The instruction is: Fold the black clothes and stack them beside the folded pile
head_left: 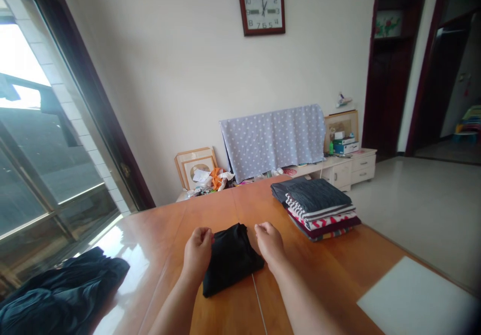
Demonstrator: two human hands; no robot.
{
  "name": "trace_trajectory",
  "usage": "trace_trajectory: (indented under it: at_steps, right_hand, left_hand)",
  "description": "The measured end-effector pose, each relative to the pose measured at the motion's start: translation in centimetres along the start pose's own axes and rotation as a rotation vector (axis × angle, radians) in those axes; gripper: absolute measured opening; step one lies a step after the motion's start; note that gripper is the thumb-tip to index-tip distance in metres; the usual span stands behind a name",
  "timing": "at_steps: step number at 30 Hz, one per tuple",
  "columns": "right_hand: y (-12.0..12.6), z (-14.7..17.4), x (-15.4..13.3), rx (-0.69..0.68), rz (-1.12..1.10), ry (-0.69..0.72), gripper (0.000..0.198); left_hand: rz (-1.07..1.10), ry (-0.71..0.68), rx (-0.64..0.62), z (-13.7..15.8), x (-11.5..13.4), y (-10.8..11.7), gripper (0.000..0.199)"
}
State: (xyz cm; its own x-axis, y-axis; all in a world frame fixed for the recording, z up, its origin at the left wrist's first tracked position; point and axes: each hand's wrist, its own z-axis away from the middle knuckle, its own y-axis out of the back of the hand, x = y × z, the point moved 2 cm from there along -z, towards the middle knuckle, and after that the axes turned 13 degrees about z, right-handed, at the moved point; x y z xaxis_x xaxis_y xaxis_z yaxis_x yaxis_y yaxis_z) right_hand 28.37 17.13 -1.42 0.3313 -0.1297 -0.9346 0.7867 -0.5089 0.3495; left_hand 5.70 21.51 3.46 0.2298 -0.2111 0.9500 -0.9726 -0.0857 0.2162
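Folded black cloth [233, 261] lies on the table [319, 275] between the person's hands. The left hand [198, 248], at its ten o'clock, curls against the edge; whether it pinches, I can't tell. The right hand [269, 240], at two, is closed, just beside it. Farther out: a clothes stack [317, 207] at two, a dark heap [63, 290] at nine.

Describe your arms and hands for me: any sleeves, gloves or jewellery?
The left hand and right hand are human and ungloved. The forearms show no sleeves, watch, bracelet, cables or markings. Rings can't be ruled out at this size.
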Motion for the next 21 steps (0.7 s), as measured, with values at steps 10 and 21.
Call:
trace_trajectory:
  at_steps: [10, 21]
  right_hand:
    - [0.2, 2.2, -1.2, -0.348, 0.383, 0.169, 0.039]
    - [0.9, 2.6, -0.7, -0.486, 0.49, 0.133, 0.013]
  left_hand:
    - [-0.128, 0.008, 0.031, 4.0, -2.9, 2.8, 0.018]
    - [-0.411, -0.218, -0.279, 4.9, -4.1, 2.2, 0.047]
